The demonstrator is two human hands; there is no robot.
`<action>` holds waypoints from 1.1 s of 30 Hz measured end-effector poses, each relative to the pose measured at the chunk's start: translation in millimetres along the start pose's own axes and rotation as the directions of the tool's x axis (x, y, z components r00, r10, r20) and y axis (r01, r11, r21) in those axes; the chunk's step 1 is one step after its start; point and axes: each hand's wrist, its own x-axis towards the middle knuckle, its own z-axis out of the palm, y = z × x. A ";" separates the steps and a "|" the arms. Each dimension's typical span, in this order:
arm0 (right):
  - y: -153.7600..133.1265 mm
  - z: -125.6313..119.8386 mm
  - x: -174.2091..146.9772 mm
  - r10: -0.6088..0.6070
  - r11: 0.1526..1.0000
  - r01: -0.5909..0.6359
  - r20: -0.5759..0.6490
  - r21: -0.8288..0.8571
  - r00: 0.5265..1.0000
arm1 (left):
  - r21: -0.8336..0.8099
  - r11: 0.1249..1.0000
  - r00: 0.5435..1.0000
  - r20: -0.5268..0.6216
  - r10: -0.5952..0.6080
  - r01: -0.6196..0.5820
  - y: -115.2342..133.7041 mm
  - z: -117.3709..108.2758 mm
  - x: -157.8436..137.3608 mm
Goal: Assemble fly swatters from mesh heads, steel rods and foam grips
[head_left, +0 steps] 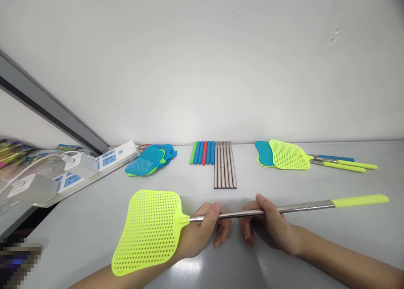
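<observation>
Both hands are closed around the metal rod [293, 207] of one lime swatter [237, 214], which lies level above the grey table [88, 234]. Taking the hands as the middle of a clock face, the swatter's mesh head [147, 231] points to nine o'clock, above the left forearm, and its lime grip [360, 201] to three. The left hand [205, 226] pinches the rod near the head, thumb on top, fingers curled loosely below. The right hand [279, 228] does likewise further along, thumb over the rod and fingers bent underneath (a short stretch of bare rod shows between the two hands). At twelve o'clock lies a row of metal tubes [224, 166]; at eleven, six coloured sleeves [204, 153], one green, one red, the others blue. A pile of loose mesh heads [147, 160], blue and lime, rests at ten, near the white power strip [109, 157]. At two o'clock, swatters with handles [288, 155], blue and lime, overlap in a stack by the wall [240, 70].
</observation>
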 end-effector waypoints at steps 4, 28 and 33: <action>-1.2 0.9 -0.2 0.001 1.000 -0.001 -0.002 -0.011 1.000 | 0.001 1.000 1.000 0.025 -0.006 0.006 3.0 0.4 -0.8; -7.0 16.8 -4.2 0.123 0.992 -0.124 0.041 0.017 0.992 | -0.027 0.984 0.980 0.105 -0.170 0.174 9.2 6.7 -4.0; -7.6 18.9 -5.5 0.152 0.988 -0.151 0.058 -0.026 0.987 | -0.060 0.987 0.977 0.165 -0.136 0.148 1.3 7.7 -1.2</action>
